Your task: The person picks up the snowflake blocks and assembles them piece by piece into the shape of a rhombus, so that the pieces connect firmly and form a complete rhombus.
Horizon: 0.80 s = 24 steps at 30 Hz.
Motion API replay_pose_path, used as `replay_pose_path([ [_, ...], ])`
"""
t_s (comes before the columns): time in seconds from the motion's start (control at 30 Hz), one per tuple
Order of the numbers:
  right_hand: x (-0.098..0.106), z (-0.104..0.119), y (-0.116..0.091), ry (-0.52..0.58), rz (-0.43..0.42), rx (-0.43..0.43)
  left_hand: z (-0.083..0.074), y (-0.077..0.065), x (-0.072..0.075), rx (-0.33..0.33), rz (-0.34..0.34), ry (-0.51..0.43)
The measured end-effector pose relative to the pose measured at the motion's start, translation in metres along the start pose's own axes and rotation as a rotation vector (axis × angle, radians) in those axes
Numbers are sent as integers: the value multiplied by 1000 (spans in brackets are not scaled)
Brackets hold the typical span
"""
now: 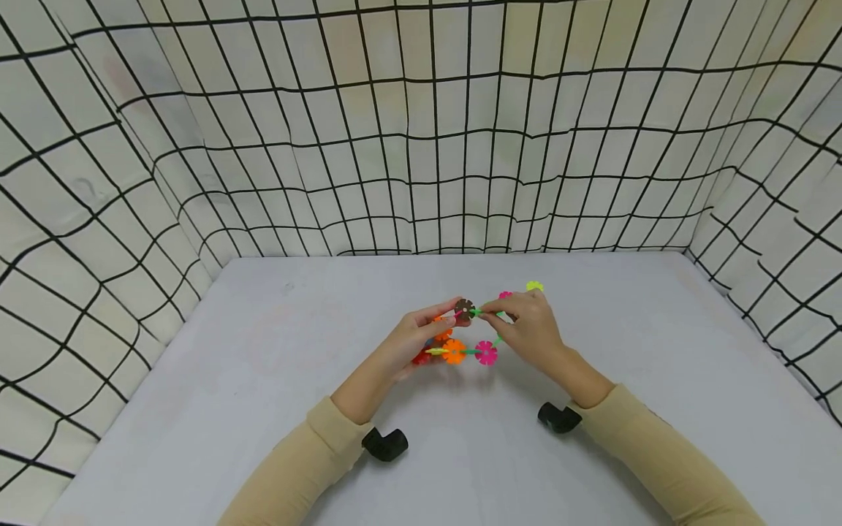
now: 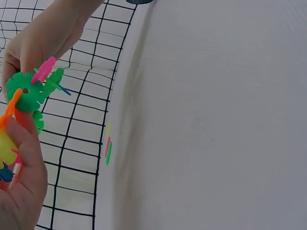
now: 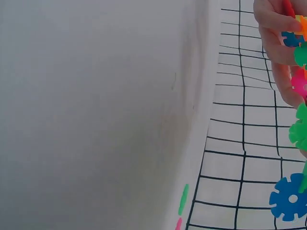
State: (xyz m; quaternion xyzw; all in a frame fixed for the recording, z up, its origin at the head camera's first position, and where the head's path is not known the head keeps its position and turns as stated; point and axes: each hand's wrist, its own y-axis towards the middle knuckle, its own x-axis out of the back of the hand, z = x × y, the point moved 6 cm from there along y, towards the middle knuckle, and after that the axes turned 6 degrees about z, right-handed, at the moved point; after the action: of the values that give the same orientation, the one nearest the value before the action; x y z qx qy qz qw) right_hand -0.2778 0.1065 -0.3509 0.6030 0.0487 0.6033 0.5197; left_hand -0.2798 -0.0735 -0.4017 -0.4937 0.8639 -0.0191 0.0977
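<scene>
Notched plastic flower discs are joined edge to edge in a chain between my two hands. My left hand [image 1: 411, 340] holds a bunched part of it, with an orange disc [image 1: 454, 351], a pink disc [image 1: 486, 353] and a brown disc [image 1: 464, 309] showing. Thumb and fingers of my right hand [image 1: 529, 329] pinch a green disc [image 1: 479, 312] seen edge-on beside the brown one. Another green disc [image 2: 26, 91] faces the left wrist camera, near a yellow disc [image 2: 7, 149]. A blue disc [image 3: 289, 197] hangs lower in the right wrist view. Fingers hide parts of the chain.
Beyond my right hand show a yellow-green disc [image 1: 535, 286] and a pink disc [image 1: 505, 294], both partly covered. The white table [image 1: 263, 387] is bounded by white walls with a black grid [image 1: 434, 139]. Black wrist pieces [image 1: 385, 444] stick out at both cuffs.
</scene>
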Motion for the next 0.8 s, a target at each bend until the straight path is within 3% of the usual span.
replay_pose_path([
  [0.23,0,-1,8,-32,85,-6,4,2,-1,30,3,-53],
  [0.53,-1,0,16,-22,103,-3,11,6,-5,48,22,-22],
  [0.7,2,-7,21,74,137,-27,13,6,-3,43,-4,-56],
  [0.8,7,-21,21,194,146,-141,14,5,1,44,-24,-67],
])
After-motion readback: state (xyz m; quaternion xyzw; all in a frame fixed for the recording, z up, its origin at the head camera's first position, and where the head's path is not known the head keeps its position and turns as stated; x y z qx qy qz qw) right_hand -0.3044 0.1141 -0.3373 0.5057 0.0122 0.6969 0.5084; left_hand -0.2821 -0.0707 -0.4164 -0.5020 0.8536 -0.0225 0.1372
